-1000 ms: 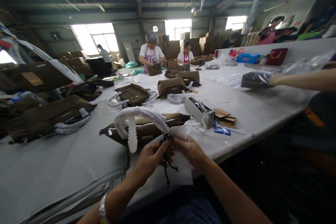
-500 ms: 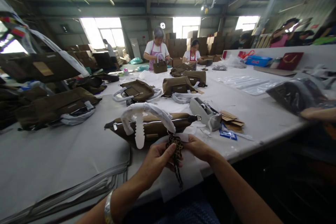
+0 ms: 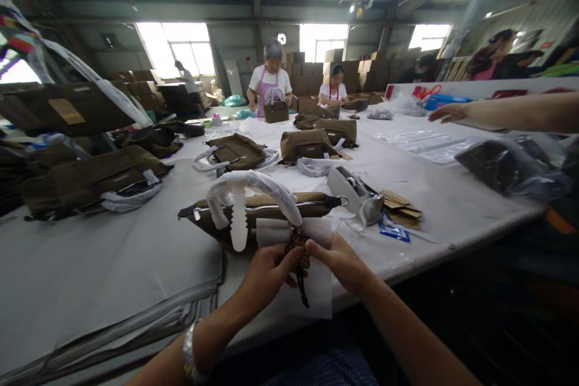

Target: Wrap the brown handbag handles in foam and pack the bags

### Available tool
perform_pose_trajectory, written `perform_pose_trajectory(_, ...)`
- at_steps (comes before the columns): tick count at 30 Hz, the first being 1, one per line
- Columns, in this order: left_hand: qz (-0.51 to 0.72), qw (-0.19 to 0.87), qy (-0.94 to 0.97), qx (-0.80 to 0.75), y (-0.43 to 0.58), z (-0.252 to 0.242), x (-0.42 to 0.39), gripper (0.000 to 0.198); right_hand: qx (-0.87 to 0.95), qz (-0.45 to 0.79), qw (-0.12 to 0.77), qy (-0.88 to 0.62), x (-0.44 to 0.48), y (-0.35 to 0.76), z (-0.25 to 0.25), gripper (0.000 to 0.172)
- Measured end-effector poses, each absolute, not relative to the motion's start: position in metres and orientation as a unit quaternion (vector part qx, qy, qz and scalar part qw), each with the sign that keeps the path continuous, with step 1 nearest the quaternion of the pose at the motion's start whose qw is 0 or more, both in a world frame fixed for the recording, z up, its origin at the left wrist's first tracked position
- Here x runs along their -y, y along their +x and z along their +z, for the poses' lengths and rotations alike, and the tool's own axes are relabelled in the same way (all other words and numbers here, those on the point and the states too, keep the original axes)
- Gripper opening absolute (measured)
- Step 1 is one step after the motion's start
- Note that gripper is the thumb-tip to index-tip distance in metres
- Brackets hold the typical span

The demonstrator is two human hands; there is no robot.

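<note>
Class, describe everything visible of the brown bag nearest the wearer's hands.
The brown bag looks like fabric, with a silver zip along its top and a metal ring at its right end. A toothed white strip hangs from its arched, white-wrapped handle. It sits on the table; a white sheet partly hides its front.

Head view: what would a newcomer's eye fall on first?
The white-wrapped handle arching over the brown bag, mid-picture. Just below, the left hand holds a spotted charm, the right hand the white paper behind it. At right, another person's hand reaches over the table.
</note>
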State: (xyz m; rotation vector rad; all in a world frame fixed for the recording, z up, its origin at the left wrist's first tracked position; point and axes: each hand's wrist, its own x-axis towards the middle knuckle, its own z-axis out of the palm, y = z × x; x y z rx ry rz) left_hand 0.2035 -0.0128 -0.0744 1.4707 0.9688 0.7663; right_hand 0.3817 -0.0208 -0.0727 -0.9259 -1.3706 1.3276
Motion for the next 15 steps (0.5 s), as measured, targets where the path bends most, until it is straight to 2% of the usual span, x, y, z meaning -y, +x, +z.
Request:
perform_pose_trajectory(5,0.288,0.493,0.707,-0.417,0.189,-0.073,0.013,0.05,0.559,0.522,0.512,-0.392,0.02,0.374,-0.06,0.026)
perform_pose_trajectory(11,0.366,0.238,0.713,-0.549,0.139,-0.067,0.013,0.05,0.501,0.581,0.527,-0.365,0.016,0.376,-0.062,0.038)
perform_pose_trajectory(13,0.369,0.283,0.706,-0.534,0.132,-0.067,0.013,0.048,0.494,0.593,0.526,-0.358,0.016,0.376,-0.061,0.039)
perform_pose_trajectory(15,0.356,0.42,0.683,-0.48,0.136,-0.066,0.015,0.056,0.49,0.593,0.526,-0.363,0.016,0.376,-0.06,0.039)
